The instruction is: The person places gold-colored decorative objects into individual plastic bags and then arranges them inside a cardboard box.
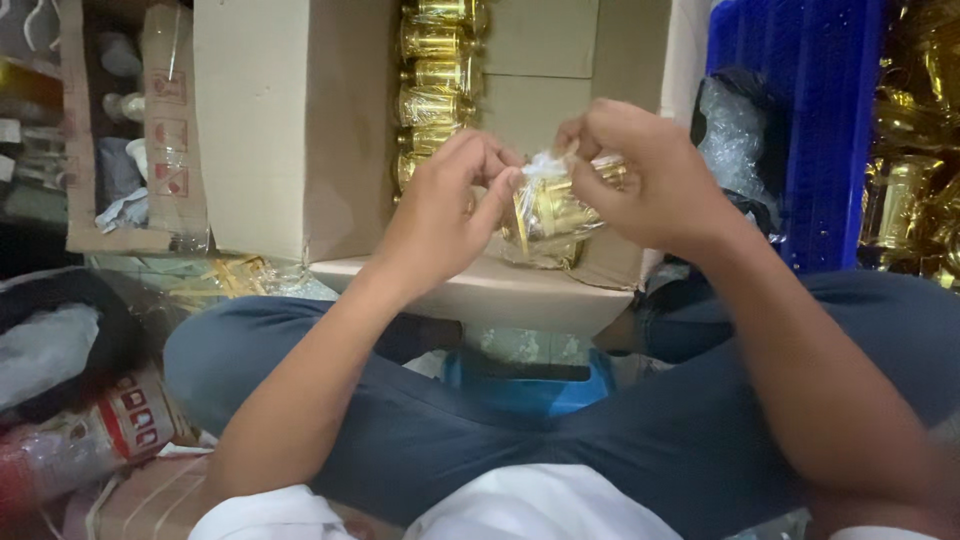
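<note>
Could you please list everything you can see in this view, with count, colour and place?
Wrapped gold cup: one, gold in clear plastic, held between both hands over the box.
Cardboard box: one, brown, open, in front of the knees.
Gold cups in box: a column of several, gold, wrapped, inside the box.
Blue crate: one, blue, upper right.
Loose gold pieces: several, gold, far right beyond the crate.
Small carton: one, brown with red marks, upper left.
Blue stool: one, blue, between the legs.
Plastic bags: a few, clear and white, lower left.
Trousers: dark blue, crossed legs.
Left hand: pinching the wrap.
Right hand: pinching the wrap.
</note>
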